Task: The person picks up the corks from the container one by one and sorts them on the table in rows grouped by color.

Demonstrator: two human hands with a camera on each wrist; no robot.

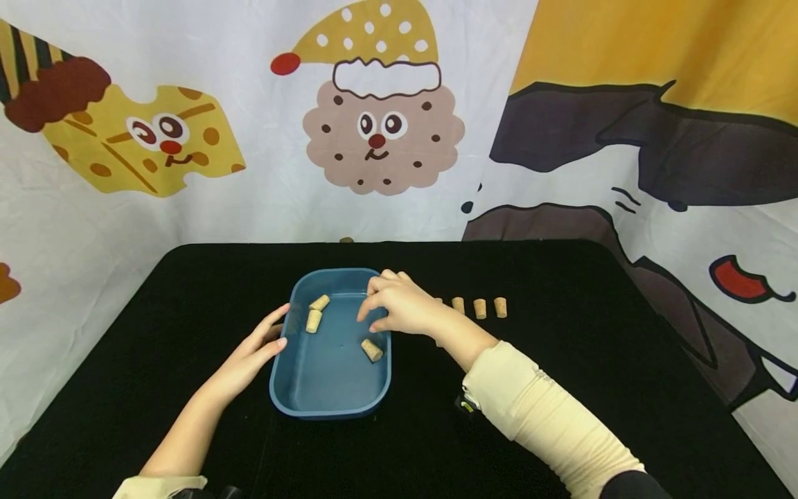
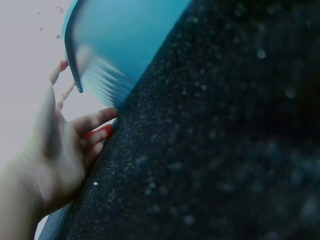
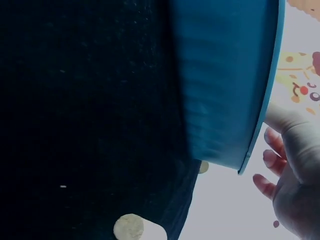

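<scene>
Cork stoppers (image 1: 372, 351) look light, firm, best pinched mid-side; my right fingers (image 1: 369, 303) curve apart, seemingly empty, my left fingers (image 1: 267, 323) spread against the tray (image 1: 333, 381).

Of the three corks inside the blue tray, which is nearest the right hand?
The lone cork on the right side of the tray, just below the right hand in the head view; the other two corks lie close together on the left.

The blue tray (image 3: 225, 85) is seen side-on on the black tabletop (image 3: 90, 110). The right hand (image 3: 300, 175) is partly hidden by it. One cork (image 3: 130, 228) is cropped by the bottom edge; a second cork (image 3: 204, 167) is mostly covered by the tray.
</scene>
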